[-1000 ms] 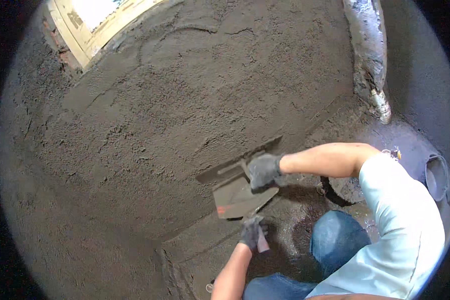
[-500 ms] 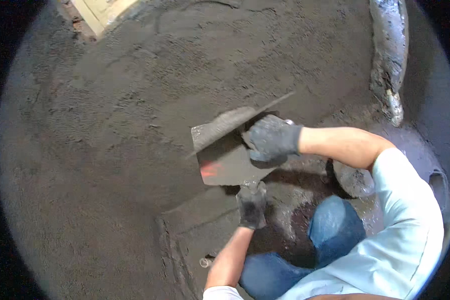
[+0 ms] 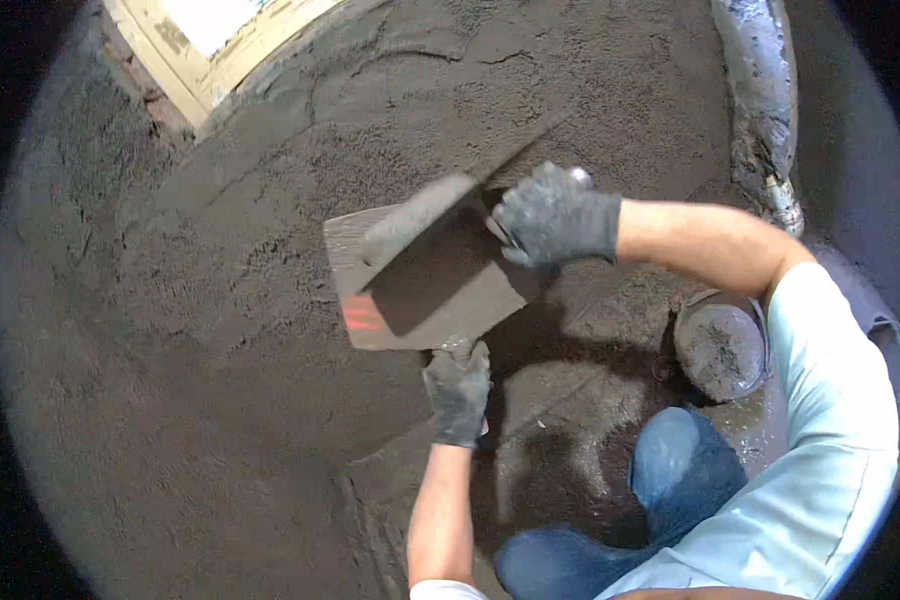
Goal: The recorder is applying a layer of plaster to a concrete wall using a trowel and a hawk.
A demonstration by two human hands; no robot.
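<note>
My gloved left hand [image 3: 458, 395] grips the near edge of a flat plasterer's hawk [image 3: 410, 322], which has an orange-red mark near its left corner. My gloved right hand [image 3: 552, 218] is closed round the handle of a plastering trowel [image 3: 440, 240]. The trowel's long blade stands slanted over the hawk, seen nearly edge-on and blurred. A lump of wet grey mortar [image 3: 418, 217] lies along the blade's far side. The hawk's handle is mostly hidden by my left hand. Rough grey mortar covers the wall [image 3: 220, 300] in front of me.
A bucket [image 3: 722, 348] with grey mortar in it stands on the right, beside my bent knee [image 3: 685, 455]. A pale, wrapped pipe [image 3: 765, 80] runs down the upper right. At the upper left, a cream window frame [image 3: 195, 75] borders the mortared wall.
Both hands have moved up and the hawk has shifted left. The trowel has risen with my right hand, its mortar now more visible. The view has shifted, showing more window frame and bucket.
</note>
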